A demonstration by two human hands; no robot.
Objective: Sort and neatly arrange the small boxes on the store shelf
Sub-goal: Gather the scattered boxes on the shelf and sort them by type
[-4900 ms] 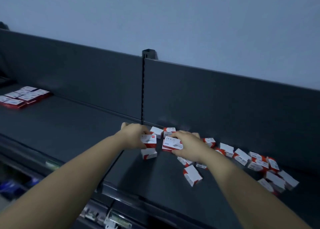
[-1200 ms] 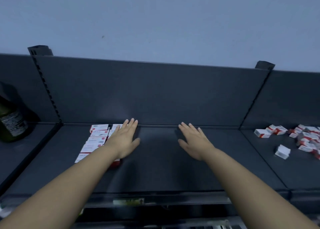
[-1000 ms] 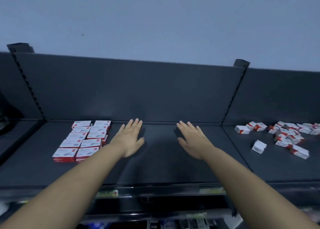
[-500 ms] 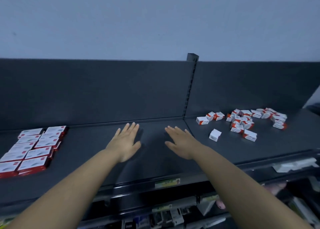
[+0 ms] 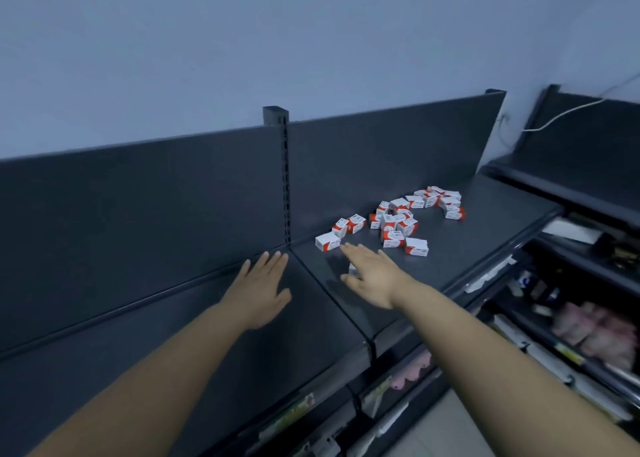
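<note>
**Plenty left to sort, right of the post**

Swings right again: gone from view now, the tidy rows seen half a second ago far left of the upright post [image 5: 284, 179]. Crossed to the right of the post with the right hand [image 5: 372, 276], fingers straight and released, gripping nothing, fingertips almost on the nearest box [image 5: 327, 242]. Covering a stray box [image 5: 352, 269] as well, only a white corner peeking out by the thumb; touching it or not, cannot tell. Trailing just left of the post's foot with the left hand [image 5: 260, 290], flat, fingers loose and together, empty too, over bare shelf [image 5: 311, 335].

Meaning, by the look of it: one batch laid down, back for the next. Lots to go. Strewn right of the post in a curving jumble near the back panel [image 5: 381, 151], the loose boxes [image 5: 398, 221]: some flat, some on edge, some leaning on neighbours, none squared up.

Small cartons, crisp-edged and rectangular, white faces with red corners and ends, print too small to read. Probably light and stiff: easy to scoop several at once, easy to knock askew. Underneath, dark matt shelving, smooth, with a seam running forward from the post and slotted holes up the post itself. Further right of the post, a white cable [image 5: 568, 112] draped over the next unit.
</note>
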